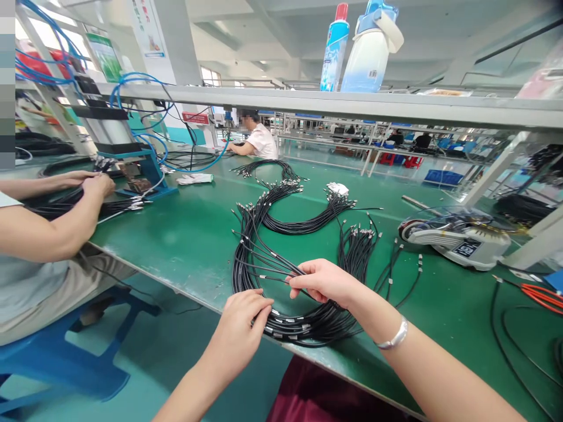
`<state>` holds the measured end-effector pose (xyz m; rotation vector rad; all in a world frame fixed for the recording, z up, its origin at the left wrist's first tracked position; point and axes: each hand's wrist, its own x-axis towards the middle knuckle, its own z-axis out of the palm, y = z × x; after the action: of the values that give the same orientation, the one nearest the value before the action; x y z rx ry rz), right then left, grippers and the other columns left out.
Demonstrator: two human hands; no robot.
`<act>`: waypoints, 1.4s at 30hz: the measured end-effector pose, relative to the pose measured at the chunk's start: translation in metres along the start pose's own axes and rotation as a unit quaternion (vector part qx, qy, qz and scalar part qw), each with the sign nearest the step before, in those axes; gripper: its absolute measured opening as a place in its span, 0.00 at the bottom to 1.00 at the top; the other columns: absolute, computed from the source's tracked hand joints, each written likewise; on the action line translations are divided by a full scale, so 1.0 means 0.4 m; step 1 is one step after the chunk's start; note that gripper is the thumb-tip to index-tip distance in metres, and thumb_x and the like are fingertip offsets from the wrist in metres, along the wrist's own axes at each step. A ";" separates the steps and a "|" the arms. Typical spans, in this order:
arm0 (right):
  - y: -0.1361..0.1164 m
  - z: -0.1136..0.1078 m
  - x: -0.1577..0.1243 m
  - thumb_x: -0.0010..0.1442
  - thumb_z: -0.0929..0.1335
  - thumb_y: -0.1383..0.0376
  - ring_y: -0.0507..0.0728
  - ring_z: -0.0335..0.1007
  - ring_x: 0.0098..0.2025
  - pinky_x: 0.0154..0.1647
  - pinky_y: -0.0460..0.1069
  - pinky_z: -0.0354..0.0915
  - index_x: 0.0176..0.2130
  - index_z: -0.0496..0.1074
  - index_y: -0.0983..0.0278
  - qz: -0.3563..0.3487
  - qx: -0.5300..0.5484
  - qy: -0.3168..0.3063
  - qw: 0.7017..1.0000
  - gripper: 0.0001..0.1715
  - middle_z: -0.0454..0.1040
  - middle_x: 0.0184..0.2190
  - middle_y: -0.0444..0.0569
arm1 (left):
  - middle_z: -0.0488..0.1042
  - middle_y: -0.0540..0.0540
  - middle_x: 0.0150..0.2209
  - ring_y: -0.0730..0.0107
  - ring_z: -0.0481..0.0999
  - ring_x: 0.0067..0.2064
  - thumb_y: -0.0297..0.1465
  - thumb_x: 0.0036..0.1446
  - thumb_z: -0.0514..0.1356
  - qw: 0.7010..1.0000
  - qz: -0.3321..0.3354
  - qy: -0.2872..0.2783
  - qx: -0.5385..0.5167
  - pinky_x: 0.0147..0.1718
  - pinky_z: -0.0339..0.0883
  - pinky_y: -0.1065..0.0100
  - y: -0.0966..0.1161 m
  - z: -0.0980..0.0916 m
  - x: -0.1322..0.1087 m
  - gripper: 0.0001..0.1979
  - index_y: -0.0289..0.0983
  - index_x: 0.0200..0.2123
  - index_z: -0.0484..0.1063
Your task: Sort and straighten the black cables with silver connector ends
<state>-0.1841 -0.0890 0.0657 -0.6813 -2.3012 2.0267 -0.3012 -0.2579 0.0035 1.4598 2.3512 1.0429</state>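
Note:
A large bundle of black cables (246, 258) lies curved on the green table, with metal ends and small white labels on it. Several strands, pulled a little apart from the bundle, pass through the closed fingers of my right hand (323, 282), which wears a silver bracelet (396, 334). My left hand (244, 319) touches the near left edge of the same bundle. Its thumb and index finger are pinched together, and what lies between them is hidden. Behind the first bundle, a second curved bundle of black cables (297, 226) rests on the table (197, 234).
A co-worker's hands (99, 184) handle cables beside a blue press (153, 170) at left. A white taping machine (461, 237) stands at right, near orange cable (543, 296). Overhead runs a shelf (281, 99) with a spray can (335, 50) and a bottle (367, 55).

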 end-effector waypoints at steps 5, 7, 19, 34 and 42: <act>-0.005 0.006 -0.001 0.48 0.67 0.64 0.43 0.50 0.14 0.13 0.40 0.46 0.33 0.70 0.68 0.008 0.007 0.001 1.000 0.11 0.73 0.26 0.43 | 0.76 0.47 0.42 0.70 0.74 0.44 0.48 0.54 0.51 0.971 -0.156 0.044 -0.175 0.44 0.68 0.70 0.037 -0.026 0.026 0.22 0.39 0.38 0.75; -0.010 0.006 -0.004 0.48 0.67 0.64 0.43 0.50 0.15 0.13 0.40 0.46 0.32 0.69 0.68 0.008 0.006 0.006 1.000 0.10 0.73 0.26 0.43 | 0.78 0.46 0.36 0.74 0.74 0.36 0.49 0.51 0.54 0.948 -0.203 0.013 -0.246 0.33 0.68 0.75 0.044 -0.044 0.046 0.24 0.35 0.37 0.75; 0.015 0.012 -0.001 0.49 0.67 0.64 0.43 0.52 0.15 0.13 0.40 0.48 0.36 0.70 0.68 -0.001 -0.017 -0.008 1.000 0.13 0.75 0.28 0.45 | 0.74 0.44 0.42 0.85 0.72 0.26 0.30 0.49 0.60 0.748 -0.331 -0.035 -0.575 0.17 0.60 0.84 0.014 -0.044 0.067 0.12 0.35 0.40 0.69; -0.008 0.028 0.008 0.46 0.71 0.55 0.46 0.55 0.23 0.20 0.40 0.52 0.32 0.71 0.66 -0.051 -0.192 0.076 0.977 0.18 0.65 0.22 0.40 | 0.69 0.48 0.32 0.84 0.66 0.21 0.32 0.47 0.61 0.744 -0.302 -0.089 -0.590 0.09 0.56 0.80 0.086 -0.023 0.050 0.11 0.32 0.35 0.70; -0.034 0.012 0.015 0.48 0.67 0.59 0.46 0.52 0.20 0.17 0.40 0.50 0.31 0.70 0.65 -0.037 -0.203 0.035 0.978 0.12 0.59 0.19 0.39 | 0.66 0.51 0.25 0.82 0.63 0.17 0.30 0.47 0.60 0.788 -0.288 -0.048 -0.542 0.07 0.57 0.77 0.089 -0.043 0.087 0.09 0.33 0.32 0.66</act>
<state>-0.1952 -0.0925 0.0760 -0.6508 -2.6774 1.4852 -0.3017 -0.2269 0.0461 0.3089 1.3937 1.6022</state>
